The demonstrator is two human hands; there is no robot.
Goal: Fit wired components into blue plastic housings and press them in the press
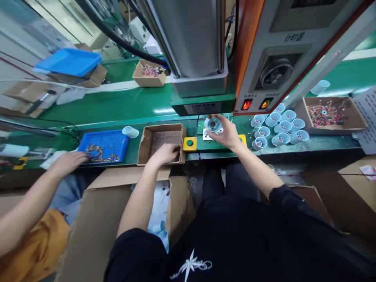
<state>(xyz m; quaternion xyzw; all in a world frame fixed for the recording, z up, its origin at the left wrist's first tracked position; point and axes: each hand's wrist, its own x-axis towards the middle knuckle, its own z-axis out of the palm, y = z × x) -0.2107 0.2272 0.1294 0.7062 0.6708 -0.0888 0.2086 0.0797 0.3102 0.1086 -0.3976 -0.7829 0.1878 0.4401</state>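
Cup in right grip, pale blue. Left of that grip: control box, yellow, with green button; farther left, tray, blue.

left hand partly hidden, co-worker's arm cropped

The cup looks like smooth plastic, the tray glossier plastic, the box matt cardboard. The cylinder resembles smooth, dull metal; the worktop shines; the shirt is matt cloth.
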